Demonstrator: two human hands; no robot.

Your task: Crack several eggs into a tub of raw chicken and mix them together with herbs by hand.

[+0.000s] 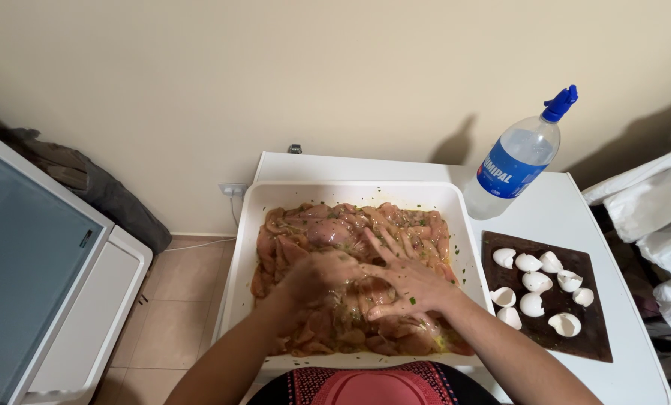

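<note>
A large white tub [275, 196] holds a heap of raw chicken pieces [328, 225] coated in yellowish marinade and green herb flecks. Both my hands are down in the meat near the tub's middle. My left hand [317, 274] is curled, fingers closed into the chicken pieces. My right hand [407, 281] lies flat beside it with fingers spread over the meat, herb bits stuck to the skin. The two hands touch each other.
A dark brown cutting board [575, 345] to the right carries several empty white eggshell halves [534, 283]. A clear plastic bottle [517, 161] with a blue cap stands behind it. A white table [620, 375] holds everything. A grey-topped white appliance [43, 262] stands at left.
</note>
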